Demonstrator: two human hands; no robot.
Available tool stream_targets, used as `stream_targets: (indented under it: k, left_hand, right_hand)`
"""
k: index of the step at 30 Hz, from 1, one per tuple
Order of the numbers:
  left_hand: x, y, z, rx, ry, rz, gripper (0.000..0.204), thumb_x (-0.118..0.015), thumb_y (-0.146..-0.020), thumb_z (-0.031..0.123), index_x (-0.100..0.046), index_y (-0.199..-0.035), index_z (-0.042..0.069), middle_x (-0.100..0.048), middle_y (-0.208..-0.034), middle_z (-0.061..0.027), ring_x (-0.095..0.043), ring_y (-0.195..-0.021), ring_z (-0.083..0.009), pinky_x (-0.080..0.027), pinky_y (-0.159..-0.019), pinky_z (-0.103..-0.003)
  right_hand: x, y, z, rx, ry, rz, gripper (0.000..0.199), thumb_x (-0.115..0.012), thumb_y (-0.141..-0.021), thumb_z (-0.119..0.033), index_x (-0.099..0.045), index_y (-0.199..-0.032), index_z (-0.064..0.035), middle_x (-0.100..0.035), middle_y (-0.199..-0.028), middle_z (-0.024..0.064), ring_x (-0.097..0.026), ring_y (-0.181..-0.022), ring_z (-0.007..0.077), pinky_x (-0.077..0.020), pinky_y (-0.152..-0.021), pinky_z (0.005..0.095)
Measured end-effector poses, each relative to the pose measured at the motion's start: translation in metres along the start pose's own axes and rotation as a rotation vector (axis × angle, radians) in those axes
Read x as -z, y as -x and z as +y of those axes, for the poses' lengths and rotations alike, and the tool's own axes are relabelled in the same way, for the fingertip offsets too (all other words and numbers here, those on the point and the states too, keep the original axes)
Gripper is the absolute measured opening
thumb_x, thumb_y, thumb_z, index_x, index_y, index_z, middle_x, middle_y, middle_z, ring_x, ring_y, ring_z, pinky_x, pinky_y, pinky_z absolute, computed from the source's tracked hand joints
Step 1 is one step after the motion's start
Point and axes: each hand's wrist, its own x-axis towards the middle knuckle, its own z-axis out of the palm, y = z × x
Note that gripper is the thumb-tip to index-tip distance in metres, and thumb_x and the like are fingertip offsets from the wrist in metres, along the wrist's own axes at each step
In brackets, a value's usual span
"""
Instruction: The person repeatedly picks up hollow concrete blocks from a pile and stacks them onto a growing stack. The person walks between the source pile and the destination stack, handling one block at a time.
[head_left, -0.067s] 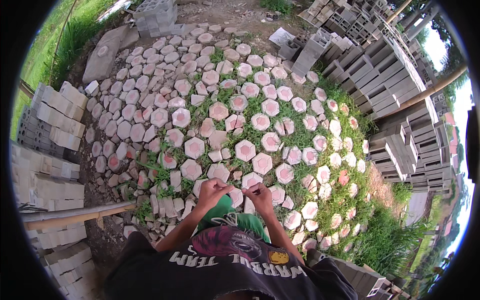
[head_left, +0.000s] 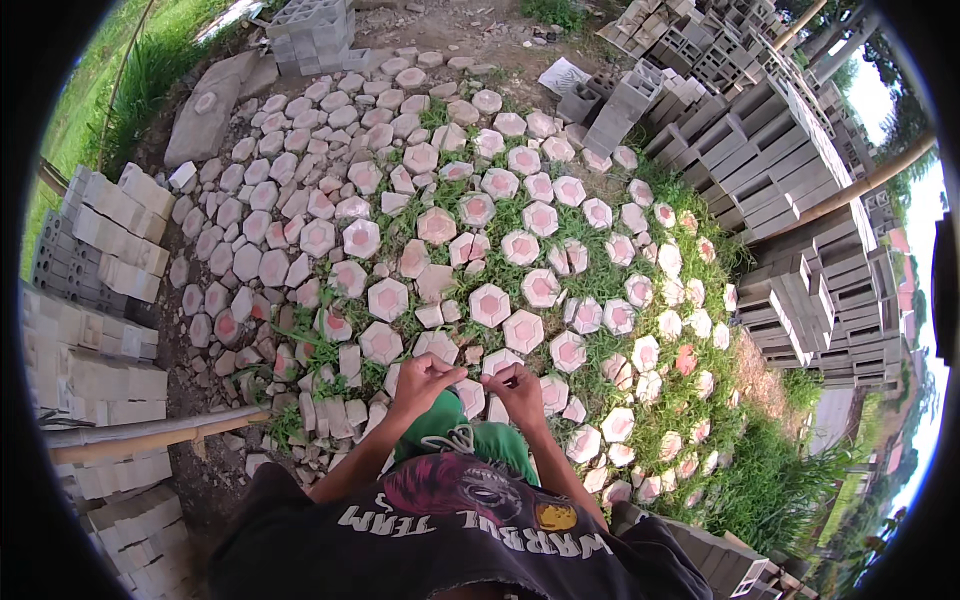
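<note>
My left hand (head_left: 424, 384) and my right hand (head_left: 519, 392) are raised in front of my waist, a small gap between them. Thumb and fingers are pinched together on each. Whatever lies between the fingertips, if anything, is too small to make out. Below them are my green shorts (head_left: 505, 448) with a grey drawstring (head_left: 450, 440), and my dark printed shirt (head_left: 350, 545). Hexagonal paving stones (head_left: 490, 305) with pinkish centres lie on the ground just beyond my hands, touched by neither.
Grass grows between the pavers on the right. Stacked concrete blocks (head_left: 120, 235) line the left side, and taller block stacks (head_left: 760, 140) rise at right. A bamboo pole (head_left: 160, 432) juts in at left; another pole (head_left: 870, 180) crosses the right. A flat slab (head_left: 205, 110) lies far left.
</note>
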Motion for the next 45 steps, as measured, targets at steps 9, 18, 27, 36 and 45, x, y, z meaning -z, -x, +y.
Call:
stream_targets:
  k: [9, 18, 27, 36, 45]
  left_hand:
    - [0.006, -0.117, 0.064, -0.042, 0.163, 0.067, 0.014, -0.071, -0.082, 0.006, -0.062, -0.077, -0.004, -0.068, -0.079, -0.0102, -0.063, -0.074, -0.0096, -0.05, -0.067, -0.022]
    - [0.002, -0.243, 0.07, -0.177, -0.119, 0.303, 0.019, -0.074, -0.08, 0.012, -0.062, -0.072, -0.001, -0.065, -0.073, -0.0067, -0.059, -0.067, -0.0083, -0.046, -0.063, -0.025]
    - [-0.023, -0.402, 0.159, -0.178, -0.184, 0.514, 0.021, -0.069, -0.084, 0.013, -0.06, -0.073, -0.002, -0.059, -0.067, -0.0057, -0.054, -0.063, -0.0104, -0.043, -0.061, -0.026]
    - [-0.015, -0.491, 0.213, -0.2, -0.214, 0.607, 0.022, -0.058, -0.091, 0.017, -0.066, -0.082, -0.002, -0.066, -0.075, -0.0089, -0.061, -0.071, -0.0153, -0.046, -0.066, -0.028]
    - [0.033, -0.606, 0.213, -0.222, -0.029, 0.56, 0.039, -0.035, -0.101, 0.026, -0.062, -0.098, -0.001, -0.065, -0.083, -0.0107, -0.061, -0.078, -0.0165, -0.047, -0.073, -0.029]
  right_hand:
    - [-0.012, -0.132, -0.061, 0.034, -0.132, -0.048, 0.029, -0.076, -0.08, -0.02, -0.055, -0.068, -0.0032, -0.059, -0.069, 0.0022, -0.05, -0.062, 0.0064, -0.0415, -0.057, 0.0235]
    - [-0.007, -0.29, -0.095, 0.048, -0.05, -0.237, 0.032, -0.077, -0.078, -0.025, -0.056, -0.068, -0.0027, -0.059, -0.066, 0.0013, -0.051, -0.061, 0.0067, -0.0428, -0.057, 0.0245]
    - [0.042, -0.469, -0.178, 0.135, 0.068, -0.419, 0.031, -0.074, -0.08, -0.024, -0.056, -0.067, -0.0016, -0.058, -0.065, 0.0011, -0.049, -0.062, 0.0058, -0.0436, -0.059, 0.025]
    - [0.052, -0.619, -0.208, 0.207, -0.082, -0.484, 0.031, -0.067, -0.087, -0.019, -0.051, -0.066, -0.0028, -0.055, -0.064, 0.0002, -0.046, -0.062, 0.0047, -0.0391, -0.056, 0.0238]
    - [-0.021, -0.715, -0.272, 0.007, -0.304, -0.484, 0.035, -0.056, -0.094, -0.028, -0.052, -0.067, -0.0055, -0.056, -0.065, 0.0019, -0.049, -0.058, 0.0073, -0.0401, -0.056, 0.023]
